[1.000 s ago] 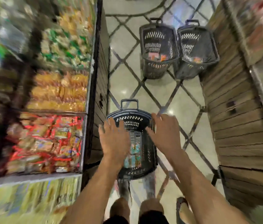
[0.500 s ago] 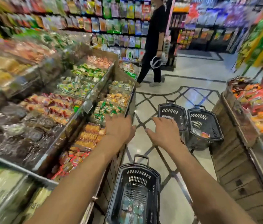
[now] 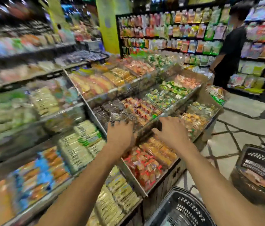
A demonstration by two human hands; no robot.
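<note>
Left hand point(image 3: 121, 134) and right hand point(image 3: 171, 132), both empty, fingers spread wide, hover over the wrapped sweets point(image 3: 128, 110), apparently to pick packets for the basket point(image 3: 187, 207).

Before me the tiered shelf point(image 3: 134, 178) holds trays of snack packets point(image 3: 144, 167); right of it, black baskets point(image 3: 182, 207) stand on the floor point(image 3: 242, 115).

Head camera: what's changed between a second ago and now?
Both hands rose from above the black basket and reached forward: the left hand is now over the dark-wrapped sweets, and the right hand is near the yellow-wrapped sweets. Nothing was taken hold of or let go. Both hands stay open and empty, and the basket stays where it stood.
</note>
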